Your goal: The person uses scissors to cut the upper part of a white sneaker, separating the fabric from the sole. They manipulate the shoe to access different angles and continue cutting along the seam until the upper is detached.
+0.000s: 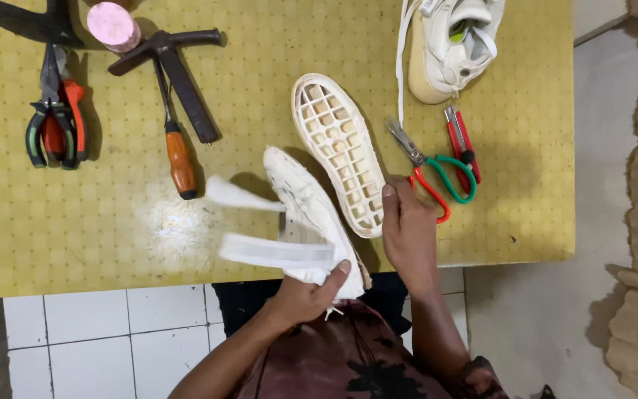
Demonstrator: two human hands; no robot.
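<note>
At a cobbler's bench, we hold a white shoe upper (311, 214) in our left hand (306, 297), fingers closed around its heel end with the thumb pressed on top, two loose white straps (275, 251) trailing off to the left. Our right hand (407, 229) rests its curled fingers against the edge of a detached white sole (340, 151), lying grid side up on the table just beside the upper. We judge the upper soft and light, best pinched at the heel; the sole looks stiffer, easiest taken by its rim. The yellow dimpled tabletop (260, 44) also carries scissors (433, 174), pliers (55, 118), a hammer (175, 70) and a second shoe (452, 41). White floor tiles (90, 325) show below.
</note>
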